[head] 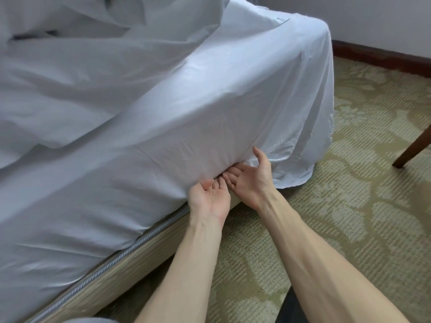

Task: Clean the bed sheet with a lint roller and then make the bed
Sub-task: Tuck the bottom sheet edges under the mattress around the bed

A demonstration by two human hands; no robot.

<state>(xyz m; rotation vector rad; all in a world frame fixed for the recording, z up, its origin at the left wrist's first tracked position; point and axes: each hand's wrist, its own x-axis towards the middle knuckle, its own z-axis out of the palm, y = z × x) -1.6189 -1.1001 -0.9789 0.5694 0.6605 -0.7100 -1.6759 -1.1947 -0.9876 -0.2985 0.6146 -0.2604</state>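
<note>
A white bed sheet (186, 117) covers the mattress and hangs down its side. Both palms face up at the mattress's lower edge. My left hand (208, 198) and my right hand (250, 179) lie side by side, fingers straight and pushed under the sheet's edge between mattress and bed base (112, 273); the fingertips are hidden. To the right of my hands the sheet's corner (296, 169) hangs loose down to the carpet. A crumpled white duvet (70, 66) lies on top of the bed. No lint roller is in view.
Patterned green carpet (338, 206) covers the floor to the right of the bed. A dark wooden chair leg (412, 150) stands at the right edge. A dark skirting board (377, 57) runs along the wall behind the bed's corner.
</note>
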